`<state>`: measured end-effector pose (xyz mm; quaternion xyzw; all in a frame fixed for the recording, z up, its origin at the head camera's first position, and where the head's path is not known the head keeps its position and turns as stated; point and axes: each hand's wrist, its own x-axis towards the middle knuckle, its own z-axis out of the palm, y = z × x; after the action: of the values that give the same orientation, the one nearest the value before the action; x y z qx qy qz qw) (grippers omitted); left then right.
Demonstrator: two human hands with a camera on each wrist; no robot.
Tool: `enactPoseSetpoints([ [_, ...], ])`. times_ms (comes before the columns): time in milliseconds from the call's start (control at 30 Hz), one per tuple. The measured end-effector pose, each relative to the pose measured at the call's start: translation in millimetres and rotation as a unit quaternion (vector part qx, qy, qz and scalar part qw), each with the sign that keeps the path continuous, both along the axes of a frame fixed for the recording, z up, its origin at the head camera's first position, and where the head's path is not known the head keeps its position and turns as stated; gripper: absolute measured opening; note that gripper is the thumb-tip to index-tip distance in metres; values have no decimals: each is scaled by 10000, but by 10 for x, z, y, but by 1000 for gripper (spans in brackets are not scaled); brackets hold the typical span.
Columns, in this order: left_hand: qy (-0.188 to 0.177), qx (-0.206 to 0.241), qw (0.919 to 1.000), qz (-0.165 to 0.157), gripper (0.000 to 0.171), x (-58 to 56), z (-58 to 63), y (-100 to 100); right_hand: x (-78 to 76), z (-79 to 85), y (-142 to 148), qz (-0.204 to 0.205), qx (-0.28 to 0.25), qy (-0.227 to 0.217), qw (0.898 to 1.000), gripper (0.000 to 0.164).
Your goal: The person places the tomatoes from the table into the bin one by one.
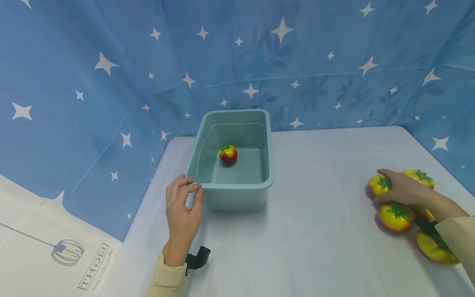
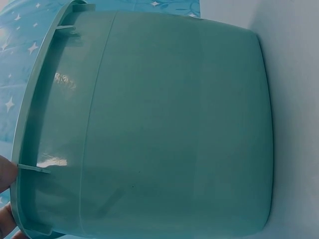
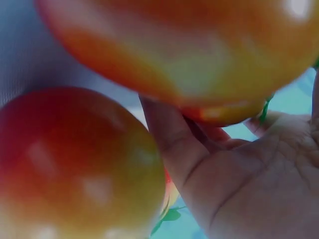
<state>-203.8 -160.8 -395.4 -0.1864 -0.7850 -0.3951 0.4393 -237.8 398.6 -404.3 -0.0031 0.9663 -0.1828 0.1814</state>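
A bin of smooth blue-green plastic, its lip (image 1: 237,186) turned outward and its corners rounded, stands on the pale, matte counter (image 1: 315,239). The left hand (image 1: 183,218) pinches that lip at the near left corner, thumb and fingers on either side of it. The left-wrist view shows the side wall (image 2: 174,124) tapering to a softly curved base, with thin ribs (image 2: 35,168) under the lip and slight shiny patches. One glossy, round fruit (image 1: 228,155), yellow and red with a green leafy cap, lies on the bin floor. Well apart, toward the counter's right side, the right hand (image 1: 405,190) has thumb and fingers clamped round a held fruit (image 1: 375,185) of the same plump make. Close about it are a capped fruit behind (image 1: 420,176), a squat one in front (image 1: 394,218), a mostly covered one (image 1: 424,212) and the nearest one (image 1: 430,249), partly hidden by the cuff (image 1: 458,239). A softly creased blue fabric (image 1: 230,53), printed with pointed white stars, hangs behind.
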Motion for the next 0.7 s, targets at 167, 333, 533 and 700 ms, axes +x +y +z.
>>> enactPoseSetpoints([
  [167,-7,-5,10000,-4,10,2,15,-4,-15,-6,-5,-55,7,166,9998,105],
  [333,-24,21,10000,-27,11,3,8,-4,-22,42,0,-244,-112,281,9992,108],
  [533,-68,42,10000,-54,10,4,6,-12,-8,170,-24,-608,-369,445,9965,117],
  [700,-251,43,9997,-49,10,5,3,-22,6,285,-97,-843,-398,733,9929,123],
])
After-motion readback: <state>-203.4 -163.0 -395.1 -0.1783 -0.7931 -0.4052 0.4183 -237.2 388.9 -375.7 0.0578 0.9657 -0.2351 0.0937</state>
